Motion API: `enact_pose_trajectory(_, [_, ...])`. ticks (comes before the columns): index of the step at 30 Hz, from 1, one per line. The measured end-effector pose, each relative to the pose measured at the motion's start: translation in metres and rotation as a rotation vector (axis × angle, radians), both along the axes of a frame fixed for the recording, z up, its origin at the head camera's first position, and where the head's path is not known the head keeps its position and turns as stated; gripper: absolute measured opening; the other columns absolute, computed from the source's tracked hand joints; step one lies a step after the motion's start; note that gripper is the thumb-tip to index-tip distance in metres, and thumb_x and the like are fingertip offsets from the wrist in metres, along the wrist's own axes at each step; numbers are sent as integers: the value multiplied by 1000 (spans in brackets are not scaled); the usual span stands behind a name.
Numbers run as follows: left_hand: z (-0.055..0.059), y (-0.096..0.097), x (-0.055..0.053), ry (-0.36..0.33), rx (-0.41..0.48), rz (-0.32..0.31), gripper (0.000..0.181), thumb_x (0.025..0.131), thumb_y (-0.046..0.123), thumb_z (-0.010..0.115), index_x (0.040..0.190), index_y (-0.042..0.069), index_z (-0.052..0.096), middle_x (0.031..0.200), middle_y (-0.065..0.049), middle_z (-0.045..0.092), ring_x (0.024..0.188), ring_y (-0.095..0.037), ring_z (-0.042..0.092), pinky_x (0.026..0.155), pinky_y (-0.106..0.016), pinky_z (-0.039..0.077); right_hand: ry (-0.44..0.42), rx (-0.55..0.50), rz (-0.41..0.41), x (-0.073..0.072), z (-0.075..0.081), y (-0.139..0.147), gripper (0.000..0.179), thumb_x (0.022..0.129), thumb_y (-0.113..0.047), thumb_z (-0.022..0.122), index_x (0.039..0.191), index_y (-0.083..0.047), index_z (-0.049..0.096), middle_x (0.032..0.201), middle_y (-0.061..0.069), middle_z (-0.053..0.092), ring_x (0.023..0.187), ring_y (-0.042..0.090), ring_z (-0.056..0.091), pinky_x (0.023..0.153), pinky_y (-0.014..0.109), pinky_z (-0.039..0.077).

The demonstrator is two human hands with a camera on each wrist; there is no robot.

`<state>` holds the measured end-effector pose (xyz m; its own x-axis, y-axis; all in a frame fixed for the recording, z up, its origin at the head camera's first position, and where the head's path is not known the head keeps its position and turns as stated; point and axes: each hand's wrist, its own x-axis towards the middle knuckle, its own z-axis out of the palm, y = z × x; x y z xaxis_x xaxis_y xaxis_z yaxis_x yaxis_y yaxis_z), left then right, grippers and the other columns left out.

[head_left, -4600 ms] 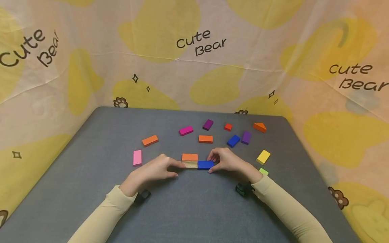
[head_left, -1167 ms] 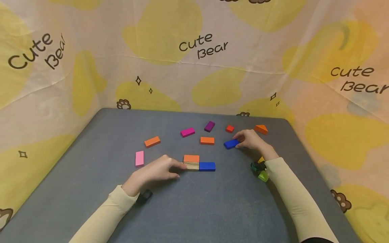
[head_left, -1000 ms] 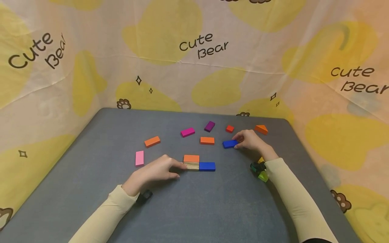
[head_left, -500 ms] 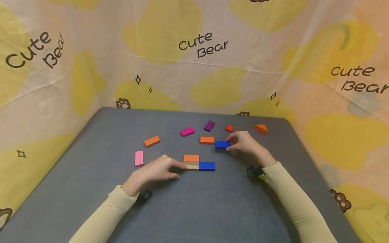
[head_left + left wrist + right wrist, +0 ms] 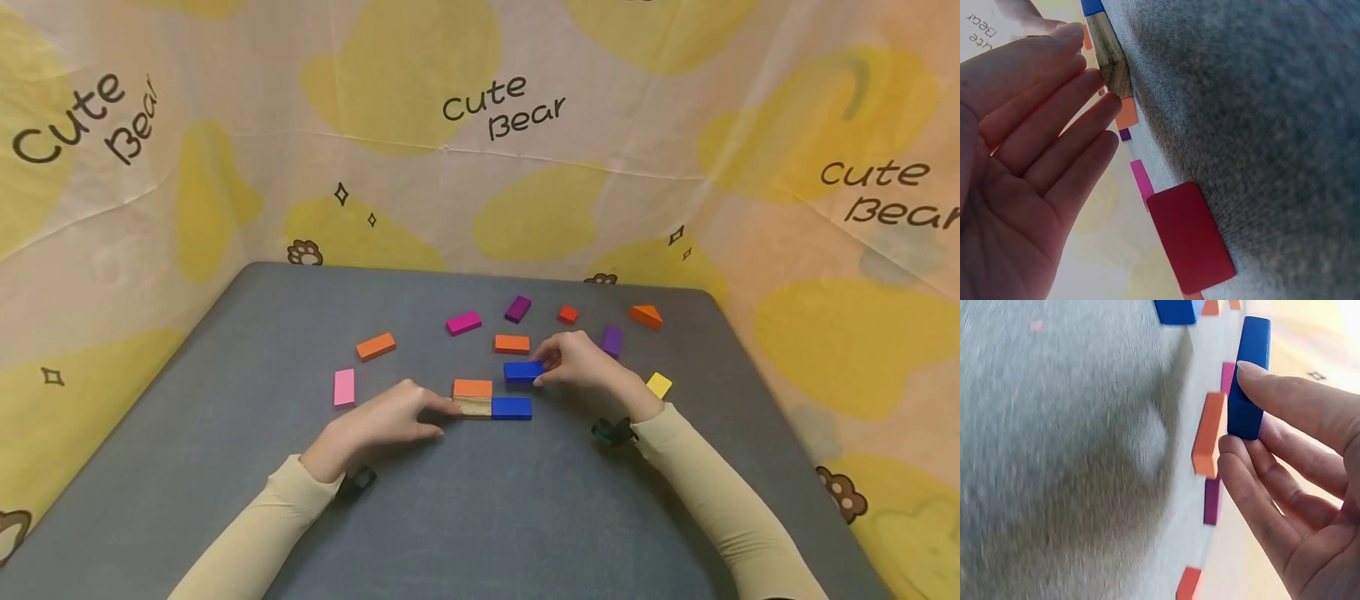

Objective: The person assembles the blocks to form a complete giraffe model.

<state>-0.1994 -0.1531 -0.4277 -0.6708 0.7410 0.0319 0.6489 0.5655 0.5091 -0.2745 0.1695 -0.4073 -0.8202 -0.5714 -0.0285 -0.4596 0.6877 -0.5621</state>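
My right hand (image 5: 581, 367) pinches a blue block (image 5: 521, 372) by its right end, thumb on one side and fingers on the other. In the right wrist view this blue block (image 5: 1249, 378) appears raised over the table. Just in front of it lies a second blue block (image 5: 512, 408), end to end with a bare wood-grain block (image 5: 474, 407). Directly behind the wood-grain block sits an orange block (image 5: 472, 388). My left hand (image 5: 378, 429) keeps its fingers extended, with the index fingertip at the wood-grain block's left end; the left wrist view shows an empty palm.
Loose blocks lie around: pink (image 5: 344, 388), orange (image 5: 376, 347), magenta (image 5: 463, 323), dark purple (image 5: 517, 309), another orange (image 5: 512, 344), red (image 5: 567, 315), an orange triangle (image 5: 647, 316), purple (image 5: 612, 341) and yellow (image 5: 659, 385). A printed cloth wall (image 5: 480, 208) stands behind the grey table (image 5: 480, 525).
My right hand let go of the front blue block, took the other blue block from beside the purple one, and carried it left and nearer. My left hand stays at the wood-grain block.
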Motion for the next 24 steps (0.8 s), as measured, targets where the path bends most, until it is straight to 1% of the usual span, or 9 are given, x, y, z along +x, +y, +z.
enact_pose_trajectory(9, [0,0,0,-8,-1,-4,38,82,16,73,119,17,68,116,6,68,107,-3,62,92,-30,51,-8,10,33,1,-7,-14,31,71,-24,84,97,-11,73,88,0,70,75,7,64,70,23,55])
enact_pose_trajectory(16, [2,0,1,-5,6,-6,37,82,17,74,119,15,68,115,5,69,107,-4,62,91,-31,51,-35,16,29,2,-6,-17,30,72,-23,83,97,-11,72,87,0,70,76,8,64,70,24,55])
enact_pose_trajectory(24, [2,1,1,3,9,-6,37,82,16,74,118,15,69,114,5,69,106,-4,62,91,-31,51,-41,30,55,2,-6,-19,29,72,-23,83,96,-11,72,86,-1,70,75,8,64,71,24,54])
